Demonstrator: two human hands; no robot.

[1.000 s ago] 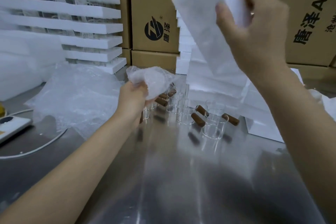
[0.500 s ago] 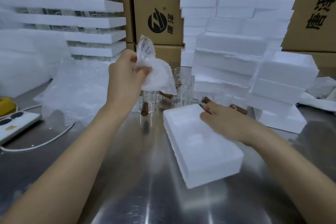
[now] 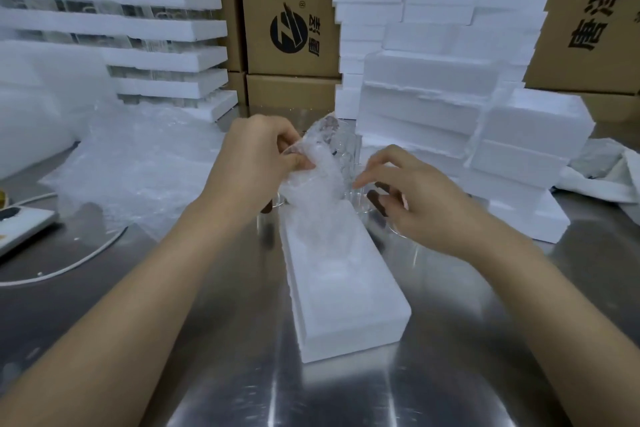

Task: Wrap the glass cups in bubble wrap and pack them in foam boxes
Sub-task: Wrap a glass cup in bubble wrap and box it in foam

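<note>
Left grip: the left grip (image 3: pixel 254 163) has its thumb and fingers curled, pinching the upper edge of the wrapped cup (image 3: pixel 311 180), which hangs tilted above the bench.
Right grip: the right grip (image 3: pixel 426 204) is loose and holds nothing. Its fingers are half bent, with the tips just beside the bundle's right flank; whether they touch it I cannot tell.
Wrapped cup: a crumpled bubble-wrap bundle over the far end of the foam box (image 3: pixel 349 340). Its lower end is at or near the box top; contact is unclear.
Foam box: lies lengthwise on the bench (image 3: pixel 225 374), open side up, with a shallow recess showing.
Step in hand: probably seating the bundle in the far recess.
Doing it well: close the right grip round the loose wrap to hold the tails in. Lower the bundle level, not by one pinched corner. Press gently, since foam chips easily.
Watch: the bare cups (image 3: pixel 348 152) stand just behind the box, near the right grip, and a wide sweep could knock them.
Further out: bubble wrap sheets (image 3: pixel 138 163) lie to the left and a foam stack (image 3: pixel 450 97) stands to the right.
</note>
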